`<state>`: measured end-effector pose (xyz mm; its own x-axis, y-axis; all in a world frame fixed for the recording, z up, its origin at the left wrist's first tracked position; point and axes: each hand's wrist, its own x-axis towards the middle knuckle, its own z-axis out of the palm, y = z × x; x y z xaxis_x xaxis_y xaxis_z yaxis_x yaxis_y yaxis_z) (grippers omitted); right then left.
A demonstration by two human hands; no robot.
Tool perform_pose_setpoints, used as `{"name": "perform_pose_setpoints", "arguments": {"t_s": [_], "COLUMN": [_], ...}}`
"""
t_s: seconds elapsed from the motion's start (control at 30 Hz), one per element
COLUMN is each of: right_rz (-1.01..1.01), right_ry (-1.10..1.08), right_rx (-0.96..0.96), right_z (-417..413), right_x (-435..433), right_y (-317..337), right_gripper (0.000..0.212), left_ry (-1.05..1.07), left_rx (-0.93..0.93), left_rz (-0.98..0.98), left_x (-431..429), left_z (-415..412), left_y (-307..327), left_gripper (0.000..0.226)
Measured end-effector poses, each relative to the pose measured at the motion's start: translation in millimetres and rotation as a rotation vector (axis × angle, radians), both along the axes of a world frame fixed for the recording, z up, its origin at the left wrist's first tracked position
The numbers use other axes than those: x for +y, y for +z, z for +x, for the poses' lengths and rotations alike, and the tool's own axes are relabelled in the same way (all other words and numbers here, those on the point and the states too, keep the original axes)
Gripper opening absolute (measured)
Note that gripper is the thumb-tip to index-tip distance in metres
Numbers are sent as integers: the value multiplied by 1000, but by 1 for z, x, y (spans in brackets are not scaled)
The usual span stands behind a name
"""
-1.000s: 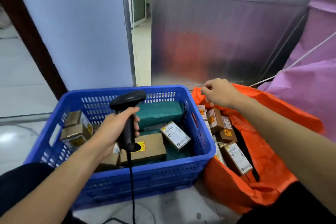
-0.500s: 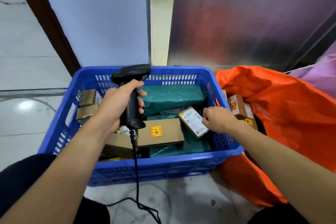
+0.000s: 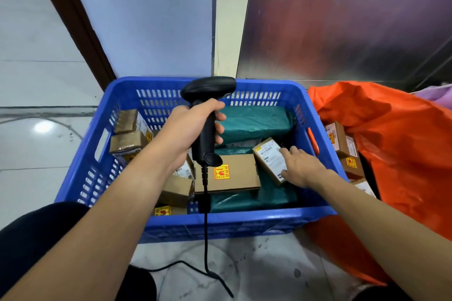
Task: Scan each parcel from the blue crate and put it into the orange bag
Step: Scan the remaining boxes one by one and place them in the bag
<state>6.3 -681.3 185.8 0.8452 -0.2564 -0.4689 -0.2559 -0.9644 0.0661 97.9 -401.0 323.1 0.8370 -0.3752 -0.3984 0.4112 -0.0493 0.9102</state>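
Parcels heaped in the blue crate [image 3: 80,166], lower centre of the frame, on the tiled floor [image 3: 36,80]. At the crate's left end, two brown cartons [image 3: 127,143], one behind the other against the wall. Right of them, left grip [image 3: 188,129] closed round the handle of a black scanner [image 3: 208,88], held upright above the crate, cable [image 3: 206,227] hanging over the near wall to the floor. Below the scanner, a flat brown carton with a red-and-yellow sticker [image 3: 234,173], lying on teal mailers [image 3: 254,122]. Just right of it, a tilted parcel with a white label [image 3: 269,156]. Right grip [image 3: 303,166] open, fingers stretched out flat on that label, nothing clasped. At the right edge, hard against the crate, the orange bag [image 3: 391,129], mouth open, more labelled cartons [image 3: 340,139] inside.
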Motion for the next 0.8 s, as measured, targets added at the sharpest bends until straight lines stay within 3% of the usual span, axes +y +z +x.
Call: {"name": "perform_pose_setpoints", "arguments": {"t_s": [0.27, 0.4, 0.6, 0.8], "right_rz": [6, 46, -78, -47], "right_ry": [-60, -142, -66, -134], "right_rx": [128, 103, 77, 38], "right_z": [-14, -10, -6, 3], "right_x": [-9, -9, 0, 0], "right_y": [-35, -40, -47, -52], "right_gripper": [78, 88, 72, 76], "left_ry": [-24, -21, -11, -29], "left_rx": [-4, -18, -61, -55], "left_rz": [15, 20, 28, 50], "left_x": [-9, -7, -5, -4], "left_z": [1, 0, 0, -2], "left_y": [-7, -8, -11, -10], "left_gripper": [25, 25, 24, 24]}}
